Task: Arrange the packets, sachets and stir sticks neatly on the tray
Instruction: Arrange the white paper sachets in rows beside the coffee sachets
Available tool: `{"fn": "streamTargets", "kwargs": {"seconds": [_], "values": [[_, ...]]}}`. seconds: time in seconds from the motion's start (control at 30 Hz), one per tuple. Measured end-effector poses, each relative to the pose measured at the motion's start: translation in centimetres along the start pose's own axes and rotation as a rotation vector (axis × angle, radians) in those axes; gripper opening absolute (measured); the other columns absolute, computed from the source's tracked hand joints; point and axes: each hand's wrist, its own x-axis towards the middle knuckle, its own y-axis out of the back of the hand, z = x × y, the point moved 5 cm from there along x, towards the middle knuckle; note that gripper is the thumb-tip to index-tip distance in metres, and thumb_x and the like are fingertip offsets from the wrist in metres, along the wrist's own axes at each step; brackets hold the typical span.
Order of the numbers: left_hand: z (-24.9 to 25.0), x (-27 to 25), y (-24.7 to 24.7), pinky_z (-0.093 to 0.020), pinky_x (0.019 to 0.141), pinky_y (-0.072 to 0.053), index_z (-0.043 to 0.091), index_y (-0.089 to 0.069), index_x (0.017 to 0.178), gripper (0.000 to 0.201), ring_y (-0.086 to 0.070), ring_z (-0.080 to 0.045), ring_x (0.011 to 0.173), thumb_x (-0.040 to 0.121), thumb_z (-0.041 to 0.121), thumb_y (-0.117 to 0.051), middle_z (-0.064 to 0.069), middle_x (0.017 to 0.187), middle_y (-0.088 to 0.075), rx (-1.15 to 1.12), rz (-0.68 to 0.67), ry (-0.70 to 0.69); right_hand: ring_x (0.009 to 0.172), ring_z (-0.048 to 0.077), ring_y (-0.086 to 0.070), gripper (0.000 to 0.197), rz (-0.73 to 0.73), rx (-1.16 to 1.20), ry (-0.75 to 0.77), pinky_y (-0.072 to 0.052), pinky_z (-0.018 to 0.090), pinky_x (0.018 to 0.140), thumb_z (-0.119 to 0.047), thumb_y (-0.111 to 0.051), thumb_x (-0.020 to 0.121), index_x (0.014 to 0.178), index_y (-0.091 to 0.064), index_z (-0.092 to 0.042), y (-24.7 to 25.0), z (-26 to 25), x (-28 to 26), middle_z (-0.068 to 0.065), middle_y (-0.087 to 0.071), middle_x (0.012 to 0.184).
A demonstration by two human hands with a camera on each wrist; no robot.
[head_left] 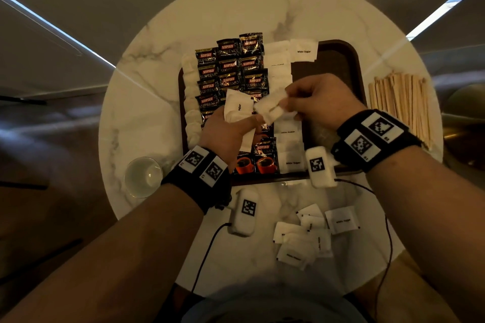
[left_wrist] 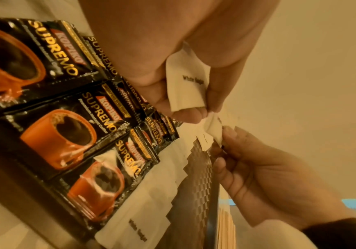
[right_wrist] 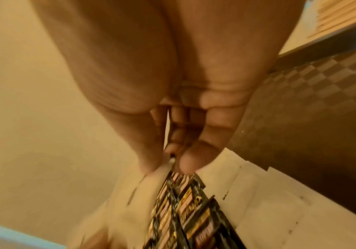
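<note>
Seven-odd loose sachets point(head_left: 309, 233) near tray point(head_left: 349, 60)

Round table point(head_left: 147, 65), white marble-look top with grey veining, centre of view. Room dim; surroundings brown and blurred. Two bright light strips point(head_left: 55, 26) run diagonally, one far left, one far right. Clear drinking glass point(head_left: 143, 177) stands on table's near-left edge. Dark floor visible left of table; details not resolvable.
</note>
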Motion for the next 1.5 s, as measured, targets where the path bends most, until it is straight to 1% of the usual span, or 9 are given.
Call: {"fn": "streamTargets", "kwargs": {"seconds": [0.1, 0.23, 0.53, 0.67, 0.9, 1.07, 1.23, 1.33, 1.5], "values": [[0.0, -0.1, 0.0, -0.036, 0.065, -0.061, 0.002, -0.063, 0.116, 0.032, -0.072, -0.022, 0.074, 0.088, 0.002, -0.076, -0.012, 0.087, -0.074, -0.116, -0.002, 0.047, 0.091, 0.017, -0.076, 0.011, 0.281, 0.177, -0.081, -0.065, 0.034, 0.081, -0.021, -0.075, 0.095, 0.106, -0.078, -0.022, 3.0, 2.0, 1.6, 0.000, -0.079, 0.098], [-0.3, -0.6, 0.8, -0.037, 0.063, -0.061, 0.007, -0.060, 0.119, 0.025, -0.070, -0.023, 0.074, 0.097, -0.001, -0.051, -0.014, 0.090, -0.073, -0.231, -0.018, 0.129, 0.088, 0.022, -0.077, 0.011, 0.488, 0.143, -0.151, -0.066, 0.036, 0.078, -0.019, -0.075, 0.094, 0.089, -0.076, -0.028, 5.7, 3.8, 4.5, 0.004, -0.078, 0.092], [-1.6, -1.3, 2.2, -0.041, 0.071, -0.064, 0.009, -0.059, 0.123, 0.042, -0.071, -0.026, 0.079, 0.091, -0.010, -0.039, -0.017, 0.095, -0.071, -0.232, -0.002, 0.159, 0.076, 0.016, -0.071, 0.007, 0.525, -0.025, -0.192, -0.064, 0.035, 0.078, -0.026, -0.078, 0.093, 0.086, -0.075, -0.028, 6.7, 4.7, 8.9, 0.002, -0.077, 0.088], [-2.1, -1.6, 2.4, -0.042, 0.072, -0.064, 0.009, -0.057, 0.127, 0.043, -0.071, -0.028, 0.083, 0.092, -0.010, -0.041, -0.017, 0.097, -0.073, -0.202, 0.009, 0.167, 0.086, 0.022, -0.075, 0.017, 0.549, -0.099, -0.211, -0.064, 0.043, 0.085, -0.033, -0.080, 0.088, 0.075, -0.070, -0.029, 6.6, 5.0, 9.6, -0.002, -0.077, 0.088], [-2.8, -1.5, 2.7, -0.046, 0.077, -0.062, 0.007, -0.055, 0.133, 0.045, -0.072, -0.029, 0.084, 0.093, -0.010, -0.044, -0.017, 0.099, -0.074, -0.160, 0.014, 0.164, 0.090, 0.015, -0.065, 0.012, 0.578, -0.182, -0.194, -0.049, 0.026, 0.079, -0.034, -0.077, 0.090, 0.100, -0.075, -0.026, 6.2, 4.9, 9.8, -0.005, -0.072, 0.099], [-2.7, -1.3, 2.7, -0.036, 0.064, -0.062, 0.009, -0.056, 0.131, 0.040, -0.076, -0.026, 0.082, 0.095, -0.009, -0.052, -0.017, 0.105, -0.074, -0.133, -0.006, 0.131, 0.090, 0.015, -0.064, 0.013, 0.579, -0.191, -0.220, -0.047, 0.027, 0.078, -0.034, -0.076, 0.092, 0.100, -0.076, -0.025, 6.1, 4.6, 9.7, -0.005, -0.071, 0.099], [-2.3, -1.3, 2.2, -0.048, 0.086, -0.062, 0.015, -0.063, 0.122, 0.037, -0.073, -0.030, 0.108, 0.091, -0.005, -0.068, -0.012, 0.117, -0.073, -0.163, -0.008, 0.095, 0.086, 0.013, -0.065, 0.015, 0.614, -0.143, -0.153, -0.058, 0.034, 0.085, -0.039, -0.074, 0.091, 0.096, -0.076, -0.024, 6.1, 3.8, 7.7, -0.006, -0.072, 0.093], [-1.7, -1.2, 1.8, -0.050, 0.085, -0.062, 0.019, -0.067, 0.110, 0.032, -0.076, -0.026, 0.099, 0.086, 0.000, -0.077, -0.004, 0.103, -0.079, -0.135, 0.012, 0.080, 0.082, 0.011, -0.068, 0.020, 0.502, 0.005, -0.055, -0.061, 0.034, 0.081, -0.043, -0.076, 0.090, 0.095, -0.076, -0.023, 4.8, 2.0, 4.7, -0.006, -0.073, 0.089], [-1.1, -1.2, 0.5, -0.040, 0.071, -0.063, 0.014, -0.066, 0.110, 0.033, -0.078, -0.024, 0.088, 0.082, 0.007, -0.083, -0.003, 0.093, -0.080, -0.064, -0.009, 0.066, 0.080, 0.015, -0.070, 0.017, -0.193, 0.088, 0.005, -0.059, 0.029, 0.070, -0.026, -0.080, 0.089, 0.104, -0.077, -0.018, -1.2, -1.4, -0.6, 0.004, -0.079, 0.097]]}}
